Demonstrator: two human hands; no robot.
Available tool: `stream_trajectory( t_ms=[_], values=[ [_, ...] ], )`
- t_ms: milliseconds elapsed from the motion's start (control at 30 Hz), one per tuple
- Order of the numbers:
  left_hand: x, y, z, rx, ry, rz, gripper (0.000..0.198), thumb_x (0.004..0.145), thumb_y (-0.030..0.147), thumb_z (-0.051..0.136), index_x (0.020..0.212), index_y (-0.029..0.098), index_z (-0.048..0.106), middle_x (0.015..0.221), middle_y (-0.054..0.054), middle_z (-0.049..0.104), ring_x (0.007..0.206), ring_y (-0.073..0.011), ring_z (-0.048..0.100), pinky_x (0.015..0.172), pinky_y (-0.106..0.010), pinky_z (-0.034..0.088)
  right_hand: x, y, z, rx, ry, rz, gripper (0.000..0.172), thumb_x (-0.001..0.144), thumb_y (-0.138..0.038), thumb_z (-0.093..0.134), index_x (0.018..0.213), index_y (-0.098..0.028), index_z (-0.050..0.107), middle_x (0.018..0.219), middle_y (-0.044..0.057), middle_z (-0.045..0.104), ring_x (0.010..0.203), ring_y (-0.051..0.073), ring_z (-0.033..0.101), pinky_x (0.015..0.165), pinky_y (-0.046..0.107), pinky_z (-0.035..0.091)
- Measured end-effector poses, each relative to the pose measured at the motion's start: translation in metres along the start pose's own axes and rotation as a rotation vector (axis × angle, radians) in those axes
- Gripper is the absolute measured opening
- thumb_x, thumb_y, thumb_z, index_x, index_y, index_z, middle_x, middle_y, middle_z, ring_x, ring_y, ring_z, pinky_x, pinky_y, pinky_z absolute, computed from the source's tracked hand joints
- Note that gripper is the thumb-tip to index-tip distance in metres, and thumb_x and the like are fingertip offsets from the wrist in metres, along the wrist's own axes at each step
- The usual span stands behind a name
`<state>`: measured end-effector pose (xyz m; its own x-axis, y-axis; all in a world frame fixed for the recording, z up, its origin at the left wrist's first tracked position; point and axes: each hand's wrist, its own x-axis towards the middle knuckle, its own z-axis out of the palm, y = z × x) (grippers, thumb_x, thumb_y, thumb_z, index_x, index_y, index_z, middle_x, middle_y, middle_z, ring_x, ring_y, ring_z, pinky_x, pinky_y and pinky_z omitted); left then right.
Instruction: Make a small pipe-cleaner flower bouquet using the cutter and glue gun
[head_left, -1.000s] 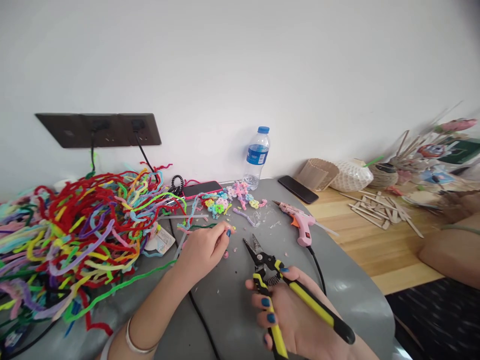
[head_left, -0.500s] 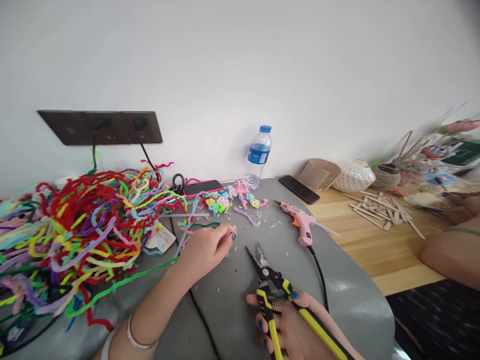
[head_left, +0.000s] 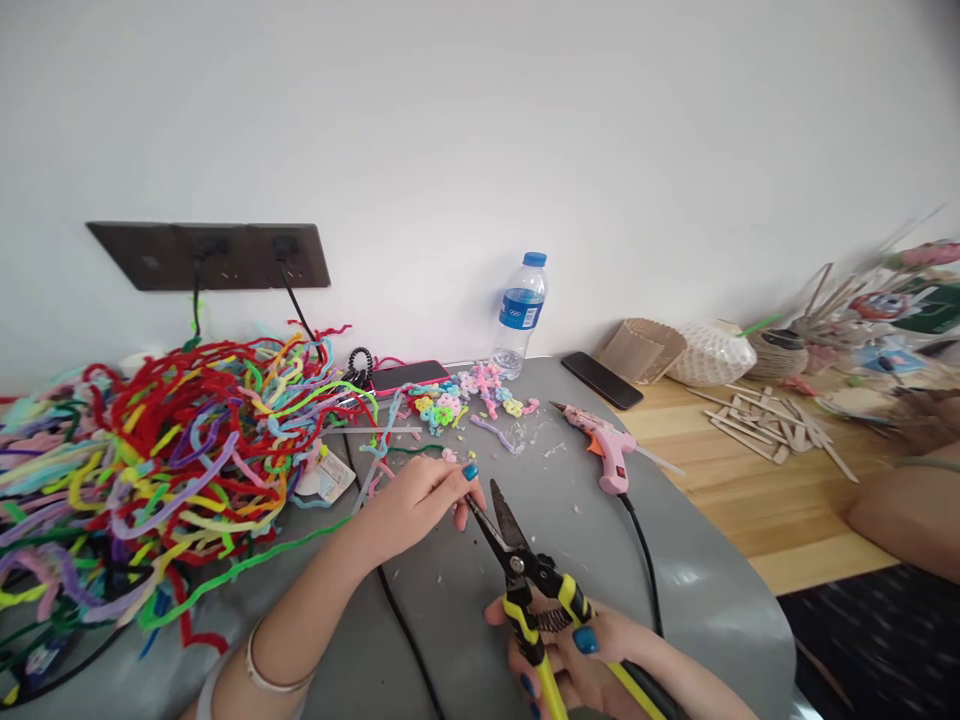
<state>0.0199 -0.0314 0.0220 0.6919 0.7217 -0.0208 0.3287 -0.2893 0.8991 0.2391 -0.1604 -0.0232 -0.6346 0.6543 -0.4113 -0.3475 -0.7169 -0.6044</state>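
Observation:
My right hand [head_left: 581, 650] grips a pair of pliers [head_left: 517, 565] with yellow and black handles and a coil spring between them. The plier jaws are spread apart and point away from me, up and to the left. Just at the tip of the left jaw is my left hand [head_left: 424, 505], its thumb and fingers pinched together. Whatever sits in that pinch is hidden by the fingers. Beyond my left hand lies a cluster of small pastel pipe-cleaner flowers [head_left: 448, 405], with tiny scraps around it on the grey table [head_left: 600, 600].
A big tangle of coloured pipe cleaners [head_left: 172, 450] covers the left. A pink glue gun [head_left: 611, 455] with a black cord lies right of the pliers. Further back are a water bottle [head_left: 520, 315] and a black phone [head_left: 602, 380]. Wooden sticks [head_left: 772, 425] and another person's arm [head_left: 911, 510] are at right.
The pliers have turned and moved left, so one jaw tip now reaches my left fingertips. My left hand has rotated, showing its thumbnail. The view has shifted slightly.

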Motion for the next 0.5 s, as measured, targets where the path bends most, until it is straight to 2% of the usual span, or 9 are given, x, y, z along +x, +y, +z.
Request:
stream_trajectory(
  t_ms=[200,333,500],
  values=[
    [0.0022,-0.0026,0.0022,-0.013,0.053,-0.017,0.048,0.101,0.044,0.031,0.085,0.017,0.067,0.07,-0.002,0.066,0.07,-0.016,0.063,0.069,-0.025,0.047,0.0078,0.0041,-0.006,-0.009,0.059,0.043,0.056,0.062,-0.045,0.073,0.11,-0.019,0.067,0.08,0.004,0.063,0.071,0.018,0.063,0.075,0.035,0.05],
    [0.0047,-0.0055,0.0037,-0.052,0.081,-0.001,0.042,0.1,0.043,0.032,0.088,0.018,0.063,0.083,-0.004,0.071,0.073,-0.0164,0.063,0.068,-0.026,0.049,0.0065,0.0012,-0.0038,-0.007,0.122,0.061,0.06,0.058,-0.048,0.076,0.11,-0.019,0.068,0.078,0.004,0.062,0.07,0.018,0.062,0.072,0.034,0.049],
    [0.0051,-0.0078,0.0061,-0.075,0.088,-0.003,0.037,0.1,0.043,0.035,0.093,0.019,0.063,0.093,-0.005,0.074,0.071,-0.0158,0.063,0.069,-0.027,0.049,0.0055,0.0002,-0.007,-0.026,0.162,0.109,0.055,0.061,-0.046,0.077,0.107,-0.019,0.066,0.074,0.001,0.061,0.063,0.017,0.061,0.071,0.035,0.049]
  ],
)
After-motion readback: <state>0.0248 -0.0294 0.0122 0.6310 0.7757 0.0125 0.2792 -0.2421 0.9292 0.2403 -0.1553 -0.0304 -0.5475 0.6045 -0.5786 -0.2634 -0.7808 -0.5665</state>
